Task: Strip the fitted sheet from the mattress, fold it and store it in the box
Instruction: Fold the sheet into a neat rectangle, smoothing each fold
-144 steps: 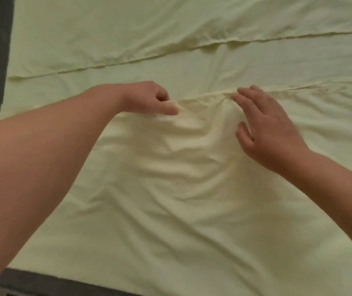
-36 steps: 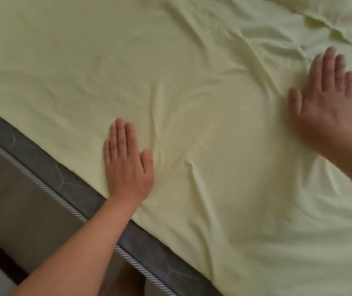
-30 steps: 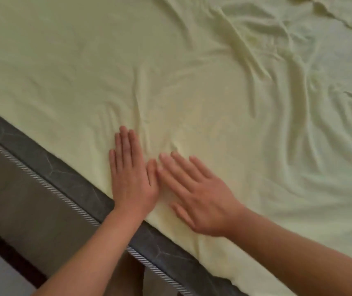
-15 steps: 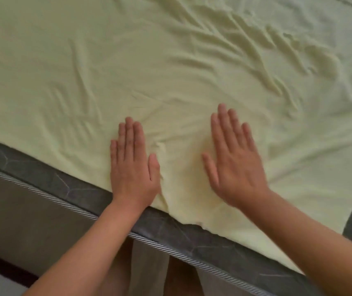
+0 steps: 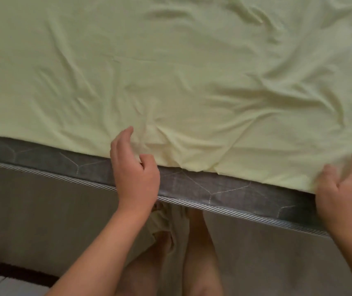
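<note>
Right hand (image 5: 345, 189) grips the sheet (image 5: 170, 71) corner at the mattress (image 5: 213, 186) near edge to fold; left hand (image 5: 135, 167) hovers released.

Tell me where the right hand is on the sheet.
In the head view the right hand is at the far right, gripping the near right corner of the pale yellow sheet over the grey mattress edge, well apart from the left hand.

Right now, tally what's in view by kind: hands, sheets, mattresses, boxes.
Hands: 2, left hand and right hand
Sheets: 1, pale yellow sheet
Mattresses: 1, grey mattress
Boxes: 0 in view
Total: 4
</note>
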